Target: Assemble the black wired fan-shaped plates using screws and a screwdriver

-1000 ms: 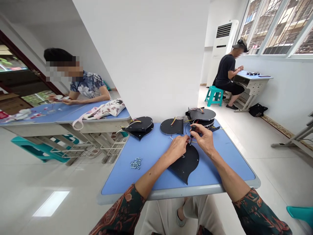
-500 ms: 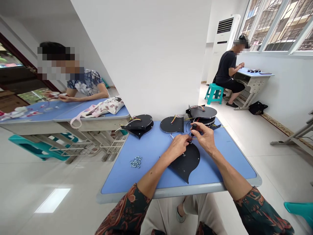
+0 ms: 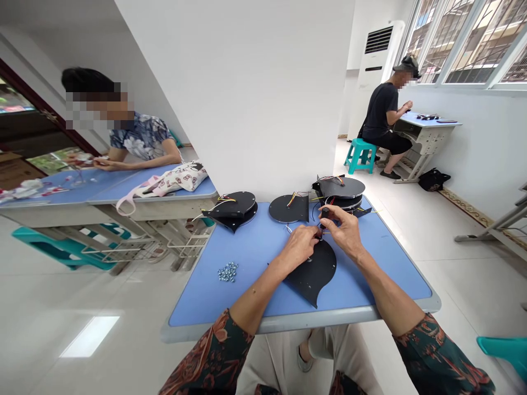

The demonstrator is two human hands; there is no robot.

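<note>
A black teardrop-shaped plate [image 3: 313, 274] lies flat on the blue table [image 3: 247, 274] in front of me. My left hand [image 3: 300, 243] rests on its upper edge, fingers pinched on something small I cannot make out. My right hand [image 3: 344, 230] is closed round a small black-handled screwdriver [image 3: 324, 215], held upright with its tip down at the plate next to my left fingertips. Thin red and yellow wires run past both hands.
A heap of small metal screws [image 3: 228, 272] lies to the left. More black plates sit at the back: a stack [image 3: 233, 209], a single one [image 3: 289, 208], a wired stack [image 3: 340, 192]. Two other people sit at desks left and far right. A white wall stands behind the table.
Both hands stay together at the plate's upper edge with only small finger shifts. The view has tilted slightly.
</note>
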